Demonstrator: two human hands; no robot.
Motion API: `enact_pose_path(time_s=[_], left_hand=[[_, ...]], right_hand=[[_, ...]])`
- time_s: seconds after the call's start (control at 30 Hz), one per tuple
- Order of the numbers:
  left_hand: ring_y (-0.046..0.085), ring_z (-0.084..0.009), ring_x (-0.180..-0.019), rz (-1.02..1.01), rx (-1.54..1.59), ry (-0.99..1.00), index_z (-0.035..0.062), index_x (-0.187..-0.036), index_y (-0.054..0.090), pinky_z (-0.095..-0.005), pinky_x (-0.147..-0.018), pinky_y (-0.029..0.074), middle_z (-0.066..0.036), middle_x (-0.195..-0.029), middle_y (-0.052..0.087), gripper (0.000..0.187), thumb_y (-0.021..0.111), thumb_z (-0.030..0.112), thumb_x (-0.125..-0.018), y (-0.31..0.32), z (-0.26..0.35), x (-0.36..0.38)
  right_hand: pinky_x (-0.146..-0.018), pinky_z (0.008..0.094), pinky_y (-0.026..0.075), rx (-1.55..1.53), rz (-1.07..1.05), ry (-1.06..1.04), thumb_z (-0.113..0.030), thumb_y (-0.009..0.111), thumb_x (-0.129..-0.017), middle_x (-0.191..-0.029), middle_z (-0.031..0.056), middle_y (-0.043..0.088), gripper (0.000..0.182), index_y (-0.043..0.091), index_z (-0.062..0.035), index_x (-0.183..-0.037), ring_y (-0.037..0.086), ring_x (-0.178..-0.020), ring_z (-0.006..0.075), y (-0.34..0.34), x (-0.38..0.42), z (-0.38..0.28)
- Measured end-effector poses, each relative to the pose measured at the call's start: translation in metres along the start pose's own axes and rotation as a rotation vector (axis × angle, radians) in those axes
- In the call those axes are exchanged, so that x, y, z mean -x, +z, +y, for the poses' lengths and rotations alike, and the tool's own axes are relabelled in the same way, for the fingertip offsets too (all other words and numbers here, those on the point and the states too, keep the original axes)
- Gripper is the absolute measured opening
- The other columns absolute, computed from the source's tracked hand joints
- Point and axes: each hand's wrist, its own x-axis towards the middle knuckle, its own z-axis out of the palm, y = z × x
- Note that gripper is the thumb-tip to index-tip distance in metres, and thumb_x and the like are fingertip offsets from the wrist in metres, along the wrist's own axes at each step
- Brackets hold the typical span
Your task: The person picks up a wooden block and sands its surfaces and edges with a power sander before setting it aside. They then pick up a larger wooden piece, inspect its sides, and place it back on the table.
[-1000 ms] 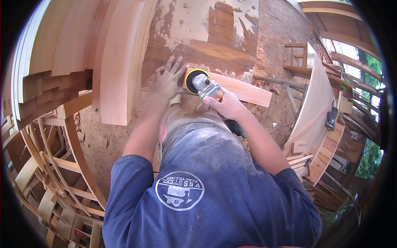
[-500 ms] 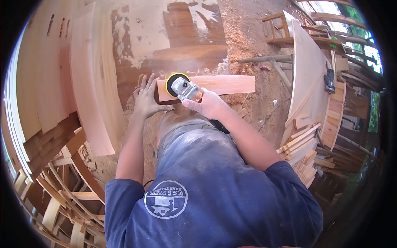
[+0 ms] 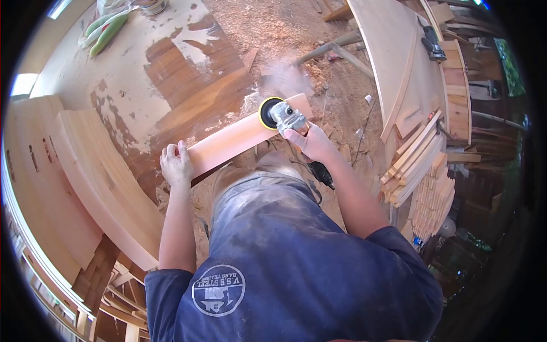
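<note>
My right hand is wrapped around the body of an angle grinder with a silver head and a round, yellow-rimmed sanding disc. The disc rests on the upper face of a pale wooden board, near its right end. At the other end, my left hand grips the board's left edge, its fingers bent and partly hidden. The board lies aslant on a brown, dust-marked wooden panel close in front of my legs. Fine dust puffs up beyond the disc.
Thick planks are stacked at the left. A green item in clear plastic lies at the far left. At the right stand a large pale sheet, bundled wood strips and a black tool. Shavings cover the ground.
The grinder has gone from the board's left end to near its right end. My left hand has moved from lying spread beside the board to gripping its end. The view has turned; dust now rises.
</note>
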Motion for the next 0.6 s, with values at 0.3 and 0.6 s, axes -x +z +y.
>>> enact_pose_path(time_s=[0.3, 0.6], left_hand=[[0.063, -0.0378, -0.102, -0.054, -0.023, -0.046, 0.0030, -0.093, 0.067, -0.0524, -0.092, 0.050, -0.015, -0.101, 0.067, 0.046, 0.059, 0.045, -0.109, -0.004, 0.004, -0.001], [0.067, -0.0344, -0.097, 0.096, 0.030, 0.061, 0.0042, -0.090, 0.070, -0.0495, -0.091, 0.053, -0.013, -0.094, 0.069, 0.047, 0.060, 0.047, -0.108, 0.002, -0.002, 0.003]], right_hand=[[-0.052, 0.0333, 0.049, -0.153, 0.173, 0.140, -0.071, 0.076, -0.094, -0.074, 0.0015, 0.061, 0.073, 0.072, -0.0007, -0.115, 0.060, -0.058, 0.0129, -0.069, -0.006, 0.048], [-0.101, 0.0384, 0.054, -0.048, -0.020, 0.081, -0.059, 0.082, -0.094, -0.118, 0.0132, 0.078, 0.069, 0.071, -0.0016, -0.131, 0.073, -0.111, 0.0230, -0.004, 0.027, -0.009]])
